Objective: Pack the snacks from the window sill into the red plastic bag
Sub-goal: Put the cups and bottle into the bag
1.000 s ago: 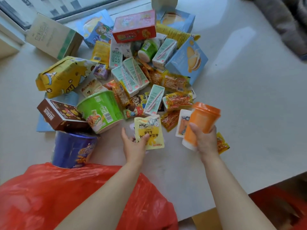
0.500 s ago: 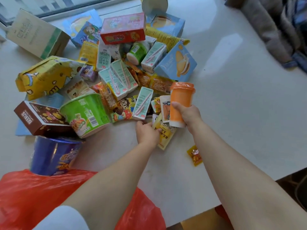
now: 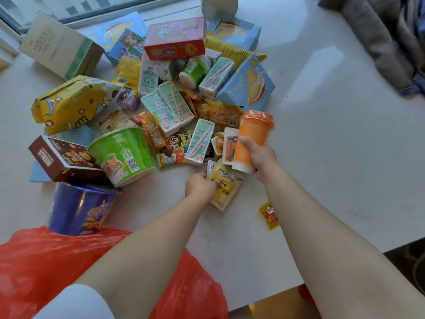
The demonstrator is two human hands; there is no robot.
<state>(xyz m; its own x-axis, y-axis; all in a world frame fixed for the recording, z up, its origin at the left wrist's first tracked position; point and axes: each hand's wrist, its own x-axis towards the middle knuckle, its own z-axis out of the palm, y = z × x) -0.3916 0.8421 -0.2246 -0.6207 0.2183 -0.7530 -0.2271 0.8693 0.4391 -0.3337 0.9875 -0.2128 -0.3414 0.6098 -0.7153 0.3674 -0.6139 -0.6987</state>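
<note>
The right hand (image 3: 261, 157) has its fingers wrapped around an orange cup (image 3: 251, 138), holding it upright at the 4 o'clock edge of the snack pile. Just at the cup's 7 o'clock, the left hand (image 3: 200, 186) pinches a yellow sachet (image 3: 226, 187) that lies flat on the window sill (image 3: 322, 146); its fingers seem to curl over the packet's left edge, though the fingertips are hidden. The red plastic bag (image 3: 34, 272) lies crumpled at the sill's near edge, at 7 o'clock from the hands, with a blue tub (image 3: 78, 210) touching its upper rim. A green noodle bowl (image 3: 124, 155) lies tilted at 10 o'clock from the left hand, beside a brown box (image 3: 62, 157). A small loose sachet (image 3: 269, 216) sits apart, beside the right forearm.
</note>
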